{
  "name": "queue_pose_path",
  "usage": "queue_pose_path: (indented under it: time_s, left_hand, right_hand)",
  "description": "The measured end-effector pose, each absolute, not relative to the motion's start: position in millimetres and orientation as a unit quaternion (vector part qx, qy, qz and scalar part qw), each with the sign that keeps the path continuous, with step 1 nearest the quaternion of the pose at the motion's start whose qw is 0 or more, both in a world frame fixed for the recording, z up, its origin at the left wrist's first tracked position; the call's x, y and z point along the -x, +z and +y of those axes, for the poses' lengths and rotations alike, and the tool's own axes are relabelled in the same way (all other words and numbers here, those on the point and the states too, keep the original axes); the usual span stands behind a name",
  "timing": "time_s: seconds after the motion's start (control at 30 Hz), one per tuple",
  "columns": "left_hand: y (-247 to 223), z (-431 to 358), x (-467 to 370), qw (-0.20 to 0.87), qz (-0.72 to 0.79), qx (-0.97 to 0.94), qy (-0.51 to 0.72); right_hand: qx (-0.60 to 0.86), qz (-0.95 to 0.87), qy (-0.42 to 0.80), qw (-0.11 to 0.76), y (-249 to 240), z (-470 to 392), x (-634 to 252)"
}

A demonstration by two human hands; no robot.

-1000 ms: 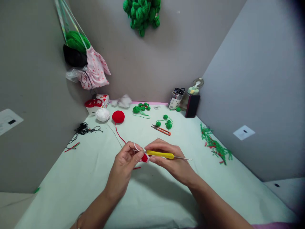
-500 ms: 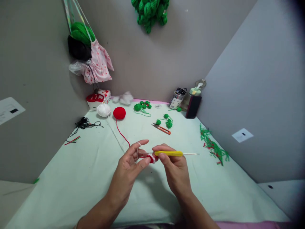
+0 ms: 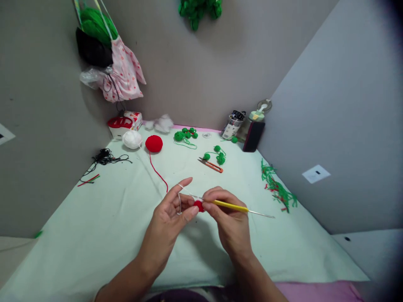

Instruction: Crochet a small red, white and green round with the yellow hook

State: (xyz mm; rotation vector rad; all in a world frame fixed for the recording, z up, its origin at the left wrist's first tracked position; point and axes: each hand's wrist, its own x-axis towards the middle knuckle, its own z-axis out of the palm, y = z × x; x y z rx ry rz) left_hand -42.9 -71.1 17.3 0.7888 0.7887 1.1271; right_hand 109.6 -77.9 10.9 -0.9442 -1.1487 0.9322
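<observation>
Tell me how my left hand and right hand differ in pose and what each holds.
The left hand stretches its index finger out; the right hand bends its index finger in.
The left hand pinches the small red piece, while the right hand grips the yellow-handled hook.
White yarn runs over the left hand's index finger; none shows over the right hand's.
Both have their fingertips close together around the red piece.

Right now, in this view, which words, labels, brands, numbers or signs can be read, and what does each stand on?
None can be read.
Red-and-white rectangular box: red print, too blurred to read.
Cylindrical holder with a pale, dark-marked front: printing too small to read.
Small, round, pale item on the light green cloth: faint dark marks, too small to make out.
</observation>
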Motion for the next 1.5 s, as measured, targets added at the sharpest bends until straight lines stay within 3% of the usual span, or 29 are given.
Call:
queue_pose_path:
  time_s: [0.2, 0.33, 0.57, 0.87, 1.2, 1.5]
  left_hand:
    - [24, -71, 41, 0.808, 0.313, -0.201, 0.457]
    - [28, -72, 38, 0.82, 0.292, -0.142, 0.471]
    - [23, -75, 41, 0.753, 0.338, -0.26, 0.501]
    - [34, -89, 49, 0.619, 0.374, -0.464, 0.511]
    - [25, -78, 50, 0.729, 0.361, -0.345, 0.469]
    - [28, -76, 52, 0.755, 0.345, -0.325, 0.453]
  right_hand:
    - [0.425, -0.476, 0.395, 0.661, -1, -77, -104]
    - [0.429, -0.483, 0.397, 0.653, -2, -77, -103]
    - [0.395, -0.505, 0.407, 0.651, 2, -81, -107]
    - [0.274, -0.467, 0.542, 0.643, 24, -91, -111]
    - [0.395, -0.589, 0.34, 0.618, 14, -93, -108]
    - [0.327, -0.455, 0.517, 0.647, 11, -84, -113]
